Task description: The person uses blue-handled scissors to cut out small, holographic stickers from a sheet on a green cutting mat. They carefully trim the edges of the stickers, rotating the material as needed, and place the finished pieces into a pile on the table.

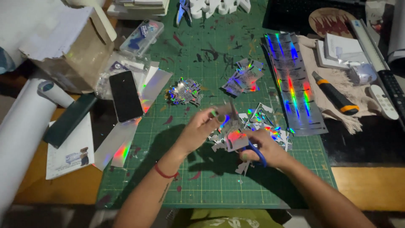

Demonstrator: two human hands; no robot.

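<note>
Left hand (pixel 202 126) pinches shiny foil sheet (pixel 234 137) at frame centre | right hand (pixel 263 150) grips blue scissors (pixel 256 153), blades hidden by foil | two scrap piles (pixel 185 92) above | one knife (pixel 335 98) right

We see a torn brown cardboard box (pixel 69 46) at upper left, a clear plastic case with blue label (pixel 141 37) just right of it, a crinkled clear bag (pixel 110 71) below, a dark-screened phone (pixel 125 96) lying on that bag.
</note>
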